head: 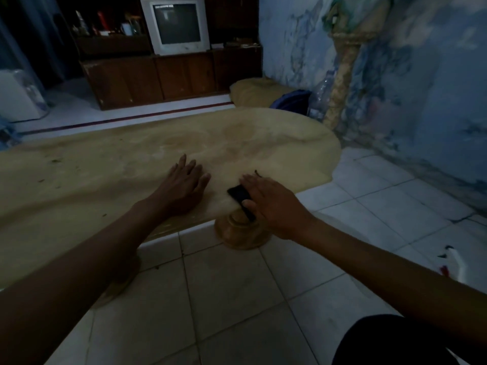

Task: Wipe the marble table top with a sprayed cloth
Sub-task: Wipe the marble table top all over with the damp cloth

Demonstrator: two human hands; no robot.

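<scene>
The beige marble table top [131,154] stretches across the middle of the view, with dark specks of dirt on its left part. My left hand [184,184] rests flat on it near the front edge, fingers straight and spread. My right hand [268,201] presses a small dark cloth [240,197] flat against the table's front right edge, fingers extended over it. One end of the cloth hangs down over the rim past my thumb.
A turned pedestal leg [241,233] stands under the table edge on the white tiled floor [237,299]. A wooden cabinet [171,75] with an old TV [176,25] stands behind. The painted wall [421,88] and a pillar [342,83] are at the right.
</scene>
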